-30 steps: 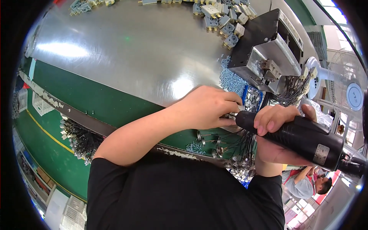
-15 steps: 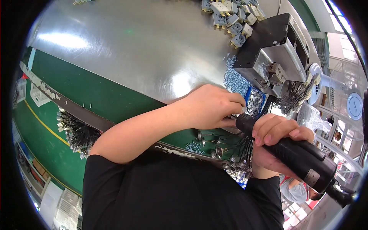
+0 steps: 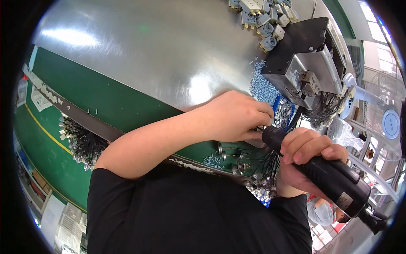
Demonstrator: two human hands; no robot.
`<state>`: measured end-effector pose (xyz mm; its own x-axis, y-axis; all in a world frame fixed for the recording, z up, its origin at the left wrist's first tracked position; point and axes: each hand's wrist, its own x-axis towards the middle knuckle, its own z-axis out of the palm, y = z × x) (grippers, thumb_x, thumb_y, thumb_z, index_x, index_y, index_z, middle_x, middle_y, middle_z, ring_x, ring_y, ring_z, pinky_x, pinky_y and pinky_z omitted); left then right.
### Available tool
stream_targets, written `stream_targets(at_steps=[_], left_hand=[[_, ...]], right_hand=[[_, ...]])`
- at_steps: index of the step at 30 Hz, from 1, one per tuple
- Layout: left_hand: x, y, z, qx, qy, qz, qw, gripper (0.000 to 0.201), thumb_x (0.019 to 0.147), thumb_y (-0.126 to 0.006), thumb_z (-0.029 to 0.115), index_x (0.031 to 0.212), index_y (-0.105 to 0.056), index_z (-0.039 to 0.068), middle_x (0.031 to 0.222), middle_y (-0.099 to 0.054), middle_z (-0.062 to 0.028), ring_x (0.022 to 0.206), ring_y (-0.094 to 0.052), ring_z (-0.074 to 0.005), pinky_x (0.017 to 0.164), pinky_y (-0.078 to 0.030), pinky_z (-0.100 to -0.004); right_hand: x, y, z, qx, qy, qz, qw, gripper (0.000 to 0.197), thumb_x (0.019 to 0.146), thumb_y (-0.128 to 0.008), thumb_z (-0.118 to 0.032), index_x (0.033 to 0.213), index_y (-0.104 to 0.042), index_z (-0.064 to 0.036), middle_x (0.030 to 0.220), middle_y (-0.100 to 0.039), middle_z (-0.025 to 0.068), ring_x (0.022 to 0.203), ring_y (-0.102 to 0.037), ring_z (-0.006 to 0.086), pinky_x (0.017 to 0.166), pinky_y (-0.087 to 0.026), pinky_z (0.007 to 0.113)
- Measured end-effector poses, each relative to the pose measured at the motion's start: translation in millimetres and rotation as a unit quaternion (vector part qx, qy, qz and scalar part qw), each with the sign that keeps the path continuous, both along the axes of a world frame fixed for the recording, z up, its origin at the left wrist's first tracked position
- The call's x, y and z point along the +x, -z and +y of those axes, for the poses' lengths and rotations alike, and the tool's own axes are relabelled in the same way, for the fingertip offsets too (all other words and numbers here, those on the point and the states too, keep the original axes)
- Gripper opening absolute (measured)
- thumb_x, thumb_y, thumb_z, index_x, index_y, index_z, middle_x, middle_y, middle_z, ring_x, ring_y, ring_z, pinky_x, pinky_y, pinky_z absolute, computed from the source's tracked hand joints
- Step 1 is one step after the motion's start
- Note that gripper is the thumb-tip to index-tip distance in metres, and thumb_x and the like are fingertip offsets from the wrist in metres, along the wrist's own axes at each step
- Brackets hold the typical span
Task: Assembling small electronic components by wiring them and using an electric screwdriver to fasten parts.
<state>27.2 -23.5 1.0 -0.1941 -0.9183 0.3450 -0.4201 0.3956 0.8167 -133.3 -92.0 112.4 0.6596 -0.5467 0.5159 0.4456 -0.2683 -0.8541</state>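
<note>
My right hand [image 3: 311, 146] is wrapped round a black electric screwdriver [image 3: 334, 180], which slants across the lower right with its nose toward my left hand. Right at that nose, my left hand [image 3: 241, 116] is closed in a pinch. What its fingers hold is mostly hidden behind them and the screwdriver's nose; only a small light bit shows. Beyond my left fingers lies a spread of small bluish screws [image 3: 262, 86]. A blue-edged container of small metal parts [image 3: 283, 112] sits beside them. Thin black wires [image 3: 266, 158] run below the screwdriver's nose.
A dark machine with a metal bracket [image 3: 306, 70] stands at the right, black wires bunched beneath it. Grey switch-like parts [image 3: 266, 29] are heaped at the far edge. Round metal parts [image 3: 239, 167] and loose screws [image 3: 213, 161] lie near my body. A wire bundle [image 3: 84, 142] hangs at left.
The whole view has shifted slightly. Both hands and the screwdriver keep nearly the same pose, with the screwdriver's nose still at my left fingers.
</note>
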Motion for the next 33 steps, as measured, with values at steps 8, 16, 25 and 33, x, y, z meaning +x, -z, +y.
stream_targets(at_steps=[8,16,25,33], left_hand=[[-0.2,0.0,1.1,-0.024,-0.016,0.005,1.0,0.035,0.079,-0.083,0.016,0.113,-0.077,0.013,0.127,-0.073,-0.0005,0.101,-0.075,-0.0274,0.084,-0.061,-0.0414],[0.1,0.1,0.9,0.005,-0.005,-0.005,1.0,0.037,0.078,-0.085,0.018,0.114,-0.077,0.012,0.128,-0.073,0.0004,0.1,-0.075,-0.0279,0.084,-0.061,-0.0422],[-0.2,0.2,-0.3,0.0,-0.01,-0.009,1.0,0.033,0.081,-0.086,0.021,0.111,-0.076,0.012,0.125,-0.073,0.0011,0.099,-0.075,-0.0266,0.082,-0.062,-0.0417],[-1.1,0.2,-2.8,-0.024,-0.001,-0.001,1.0,0.034,0.082,-0.087,0.024,0.112,-0.076,0.011,0.127,-0.074,-0.0004,0.1,-0.075,-0.0268,0.084,-0.061,-0.0413]], right_hand=[[3.6,8.8,-17.2,-0.046,-0.106,-0.031,0.993,0.114,0.092,-0.05,-0.092,0.168,-0.037,-0.0091,0.066,-0.053,0.0055,0.048,-0.052,0.019,0.047,-0.048,0.034],[4.1,-1.2,-7.5,-0.003,-0.051,-0.005,0.999,0.048,0.106,-0.062,-0.047,0.125,-0.053,-0.0044,0.07,-0.063,0.0136,0.055,-0.063,0.0269,0.052,-0.052,0.042],[4.9,0.3,-13.8,-0.073,-0.06,-0.006,0.996,0.087,0.092,-0.06,-0.086,0.12,-0.05,-0.0039,0.072,-0.057,0.0067,0.05,-0.055,0.0181,0.047,-0.048,0.032],[-2.8,-4.5,-5.9,0.005,-0.01,-0.049,0.999,0.093,0.099,-0.062,-0.073,0.159,-0.04,-0.0054,0.074,-0.063,0.0122,0.054,-0.059,0.0257,0.054,-0.051,0.041]])
